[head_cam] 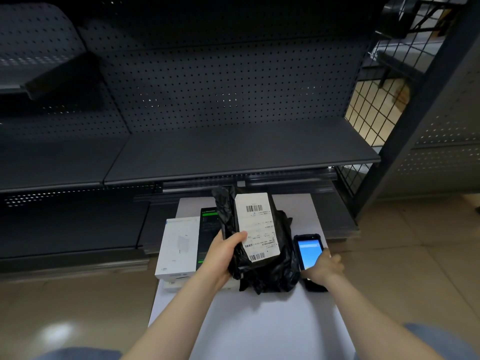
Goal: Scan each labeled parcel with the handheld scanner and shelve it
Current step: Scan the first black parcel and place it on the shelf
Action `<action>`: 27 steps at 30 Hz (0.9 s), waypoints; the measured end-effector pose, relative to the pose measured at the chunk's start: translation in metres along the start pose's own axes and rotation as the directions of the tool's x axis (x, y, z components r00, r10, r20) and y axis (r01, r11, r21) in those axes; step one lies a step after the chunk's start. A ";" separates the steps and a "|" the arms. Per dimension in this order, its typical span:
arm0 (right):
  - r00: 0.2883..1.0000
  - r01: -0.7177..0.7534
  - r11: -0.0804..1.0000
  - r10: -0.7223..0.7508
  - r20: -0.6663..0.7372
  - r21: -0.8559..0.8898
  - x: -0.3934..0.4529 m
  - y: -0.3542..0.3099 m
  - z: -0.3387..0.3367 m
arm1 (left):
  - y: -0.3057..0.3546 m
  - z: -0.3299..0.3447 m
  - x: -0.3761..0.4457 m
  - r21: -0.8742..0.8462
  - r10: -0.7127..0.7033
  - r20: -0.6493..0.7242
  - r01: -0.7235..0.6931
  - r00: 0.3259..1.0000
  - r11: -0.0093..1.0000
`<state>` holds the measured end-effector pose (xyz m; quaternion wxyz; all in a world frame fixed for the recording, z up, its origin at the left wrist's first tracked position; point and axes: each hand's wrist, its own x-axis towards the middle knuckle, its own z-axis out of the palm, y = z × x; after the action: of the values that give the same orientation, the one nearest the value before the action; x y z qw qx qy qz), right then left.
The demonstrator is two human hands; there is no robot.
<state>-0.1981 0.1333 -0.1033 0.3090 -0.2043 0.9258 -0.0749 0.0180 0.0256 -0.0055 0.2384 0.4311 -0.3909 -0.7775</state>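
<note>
A black plastic parcel (275, 266) with a white barcode label (257, 224) is tilted up above the white table (259, 320). My left hand (220, 255) grips its left side, thumb on the label. To the right, my right hand (324, 268) holds the handheld scanner (307, 252), a black phone-like device with a lit blue screen, beside the parcel. The dark shelf (233, 152) stands empty behind the table.
A white box (179, 245) and a black box with green marks (209, 224) lie on the table's left part. Lower dark shelves run left and behind. A wire-mesh panel (368, 107) and a metal upright close the shelf's right end. Tiled floor lies around.
</note>
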 end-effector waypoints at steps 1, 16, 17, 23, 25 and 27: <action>1.000 -0.003 1.000 0.003 -0.009 -0.014 -0.002 0.000 -0.002 | 0.000 0.000 0.000 0.002 0.000 0.000 0.000 1.000 1.000; 0.962 0.242 0.960 -0.256 0.093 0.142 -0.041 -0.049 -0.116 | 0.050 0.006 0.015 0.173 0.146 -0.024 -0.139 0.989 0.975; 0.949 0.274 0.947 -0.294 0.110 0.170 -0.048 -0.056 -0.125 | 0.055 0.006 0.016 0.184 0.166 -0.031 -0.158 0.986 0.970; 0.877 0.430 0.889 -0.453 0.160 0.157 -0.088 -0.089 -0.153 | 0.075 0.003 0.017 0.260 0.252 -0.054 -0.230 0.966 0.938; 0.863 0.454 0.879 -0.474 0.173 0.143 -0.101 -0.097 -0.155 | 0.078 0.001 0.016 0.266 0.263 -0.057 -0.239 0.963 0.934; 0.856 0.467 0.873 -0.486 0.178 0.139 -0.113 -0.103 -0.157 | 0.078 0.000 0.014 0.266 0.265 -0.061 -0.240 0.962 0.933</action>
<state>-0.1767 0.0903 0.1102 0.3844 -0.4196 0.8047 -0.1694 0.0135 -0.0294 0.0516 0.2973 0.4413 -0.5284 -0.6616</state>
